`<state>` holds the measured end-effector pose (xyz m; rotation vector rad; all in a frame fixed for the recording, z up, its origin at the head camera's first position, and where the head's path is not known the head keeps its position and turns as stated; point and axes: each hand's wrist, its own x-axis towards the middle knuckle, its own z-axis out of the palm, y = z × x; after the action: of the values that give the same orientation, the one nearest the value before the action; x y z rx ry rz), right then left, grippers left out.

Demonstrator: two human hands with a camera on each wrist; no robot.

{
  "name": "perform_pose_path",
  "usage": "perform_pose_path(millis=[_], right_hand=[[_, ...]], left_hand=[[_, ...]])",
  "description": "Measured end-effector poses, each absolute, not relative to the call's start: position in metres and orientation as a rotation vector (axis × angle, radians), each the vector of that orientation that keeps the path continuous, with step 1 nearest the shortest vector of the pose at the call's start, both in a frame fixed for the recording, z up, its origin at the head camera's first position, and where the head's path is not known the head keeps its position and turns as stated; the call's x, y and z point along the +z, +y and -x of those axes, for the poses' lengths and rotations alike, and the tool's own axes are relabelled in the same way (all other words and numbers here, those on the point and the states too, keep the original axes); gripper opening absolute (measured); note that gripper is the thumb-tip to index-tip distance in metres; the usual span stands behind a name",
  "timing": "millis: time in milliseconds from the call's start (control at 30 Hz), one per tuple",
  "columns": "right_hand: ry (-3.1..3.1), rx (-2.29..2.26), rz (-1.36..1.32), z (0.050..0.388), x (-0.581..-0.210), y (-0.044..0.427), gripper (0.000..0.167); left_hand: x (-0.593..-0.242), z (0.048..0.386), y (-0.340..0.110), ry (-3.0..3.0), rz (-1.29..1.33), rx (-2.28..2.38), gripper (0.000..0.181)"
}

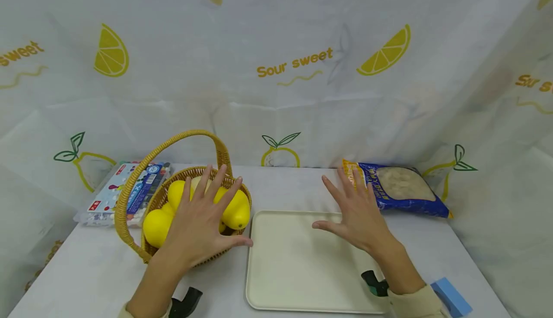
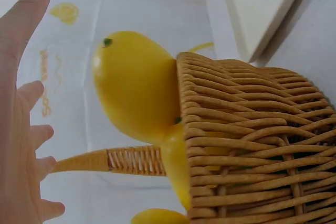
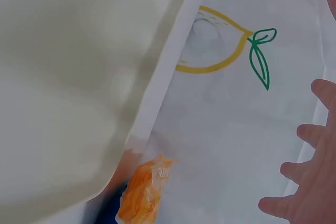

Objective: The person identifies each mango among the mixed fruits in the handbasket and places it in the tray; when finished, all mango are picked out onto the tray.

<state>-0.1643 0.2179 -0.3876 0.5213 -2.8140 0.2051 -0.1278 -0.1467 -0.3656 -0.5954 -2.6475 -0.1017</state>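
Observation:
My left hand is spread flat in the air over a wicker basket, fingers straight and holding nothing. Several yellow lemons fill the basket; one lemon bulges over the rim in the left wrist view. Part of the fruit is hidden behind the hand. My right hand hovers with fingers fanned out above the right side of a cream tray. Nothing is in that hand, and no fruit lies on the tray. Its fingertips appear near a blue and orange bag behind them.
At the back left, behind the basket, lies a flat plastic-wrapped pack with a printed label. A light blue block sits near the front right. White cloth printed with lemons hangs behind the table.

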Motion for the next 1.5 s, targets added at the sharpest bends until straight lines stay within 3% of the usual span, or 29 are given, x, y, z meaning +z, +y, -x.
perform_pose_path(millis=[500, 1033, 1233, 1500], right_hand=[[-2.735, 0.238, -0.726, 0.178, -0.371, 0.188, 0.105], [-2.816, 0.521, -0.952, 0.187, -0.358, 0.129, 0.099], [-2.892, 0.643, -0.992, 0.189, -0.358, 0.108, 0.096], [-2.956, 0.790, -1.040, 0.192, -0.357, 0.084, 0.088]], left_hand=[[-0.339, 0.090, -0.164, -2.404, 0.647, -0.275, 0.104], [-0.315, 0.058, -0.192, -1.959, 0.612, -0.460, 0.061], [-0.310, 0.051, -0.210, -1.831, 0.476, -0.541, 0.062], [-0.335, 0.048, -0.253, -1.990, 0.343, -0.707, 0.082]])
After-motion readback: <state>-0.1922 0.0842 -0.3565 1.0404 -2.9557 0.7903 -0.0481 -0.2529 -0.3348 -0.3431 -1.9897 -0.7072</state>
